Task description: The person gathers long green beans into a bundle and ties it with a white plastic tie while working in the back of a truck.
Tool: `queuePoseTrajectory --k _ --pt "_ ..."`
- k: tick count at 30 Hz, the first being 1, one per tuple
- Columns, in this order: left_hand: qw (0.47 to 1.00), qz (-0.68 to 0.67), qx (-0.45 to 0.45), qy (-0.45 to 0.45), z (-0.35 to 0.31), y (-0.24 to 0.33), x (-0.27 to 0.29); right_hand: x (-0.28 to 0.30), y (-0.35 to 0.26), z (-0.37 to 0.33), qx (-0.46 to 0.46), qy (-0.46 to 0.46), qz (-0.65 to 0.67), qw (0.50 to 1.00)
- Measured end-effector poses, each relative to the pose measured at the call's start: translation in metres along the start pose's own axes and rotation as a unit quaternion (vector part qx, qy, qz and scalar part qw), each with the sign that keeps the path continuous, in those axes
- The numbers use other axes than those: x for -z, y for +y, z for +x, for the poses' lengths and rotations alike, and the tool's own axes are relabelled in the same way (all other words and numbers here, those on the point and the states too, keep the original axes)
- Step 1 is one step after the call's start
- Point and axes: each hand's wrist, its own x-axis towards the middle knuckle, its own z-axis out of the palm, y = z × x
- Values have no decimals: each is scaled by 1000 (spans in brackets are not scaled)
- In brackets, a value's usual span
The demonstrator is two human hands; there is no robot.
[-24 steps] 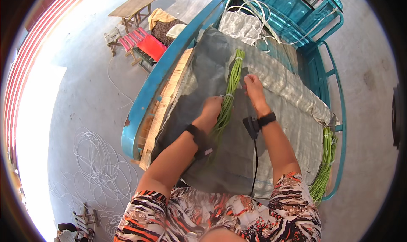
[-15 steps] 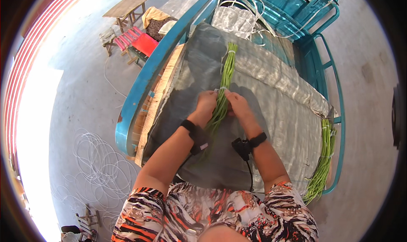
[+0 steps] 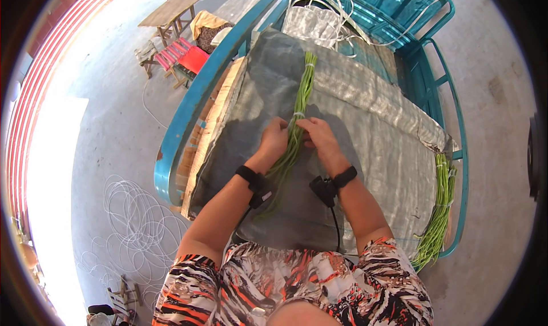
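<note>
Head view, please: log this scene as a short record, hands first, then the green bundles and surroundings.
Left hand: at left side of central bundle
Right hand: opposite side, fingers by white tie
Surface: grey sheet
Second bundle: along sheet's right edge
Frame: blue, around sheet's sides
Floor: loose white strands, left

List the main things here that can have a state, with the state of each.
Left hand: fingers bent, beside the middle bundle.
Right hand: fingers bent, near its lower band.
Middle green bundle: banded, lower ends splayed.
Far-right green bundle: banded, lying at the sheet's edge.
Grey sheet: spread out, wrinkled.
White strands: loosely looped on the floor.
Wooden table: upright.
</note>
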Motion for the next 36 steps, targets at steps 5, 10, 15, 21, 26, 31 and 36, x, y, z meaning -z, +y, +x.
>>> queuePoseTrajectory --k 5,10,15,21,26,31,36 --pt "991 71 26 -112 -13 49 6 9 3 -1 16 46 -32 998" --pt "978 51 92 -180 -16 60 8 8 1 -7 24 22 10 999" --pt "946 -129 182 -235 -14 55 5 13 11 -5 -5 -14 19 1000" --pt "953 -152 163 -203 -17 53 8 12 7 -15 1 -25 43 999" --pt "914 -208 215 -274 -14 58 20 9 6 -17 15 -53 55 997" --pt "935 -119 231 -242 -16 77 21 12 15 -10 34 -36 -8 999" --pt "929 -135 224 -263 -10 67 23 12 21 -5 61 -40 -16 997"
